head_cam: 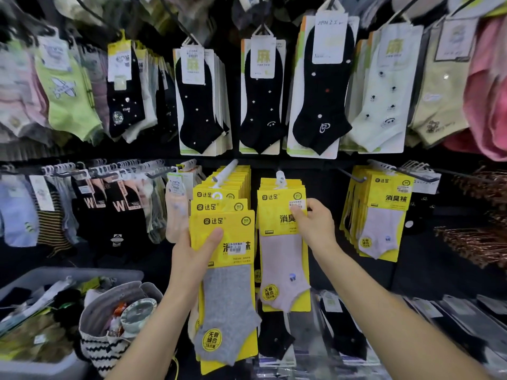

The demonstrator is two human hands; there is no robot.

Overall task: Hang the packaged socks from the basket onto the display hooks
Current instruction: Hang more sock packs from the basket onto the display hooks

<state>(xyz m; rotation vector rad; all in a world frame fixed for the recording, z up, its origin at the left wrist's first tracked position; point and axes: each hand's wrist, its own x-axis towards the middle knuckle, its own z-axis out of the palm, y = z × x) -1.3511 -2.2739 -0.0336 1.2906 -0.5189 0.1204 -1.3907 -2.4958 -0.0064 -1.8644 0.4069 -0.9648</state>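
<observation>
Yellow-card grey packs [227, 297] are sitting fanned in the left hand [197, 250], thumb lying across the front card, fingers curling behind. Right hand [315, 226] is pinching the top right edge of the pink pack [282, 267], which looks to be hanging on the middle hook [280, 178].

Reading this as mid-hang: pink pack is going on or getting squared up, grey ones are queuing. Left hook [226, 172] is carrying a yellow stack just behind the held packs; can't tell whether the topmost held one is on it. Basket [68, 272] is sitting low left with more socks in it.

Next move is likely calling for the right hand releasing pink, taking the front grey pack near its hanger loop, and lining that loop up with the left hook's tip before sliding it back.
</observation>
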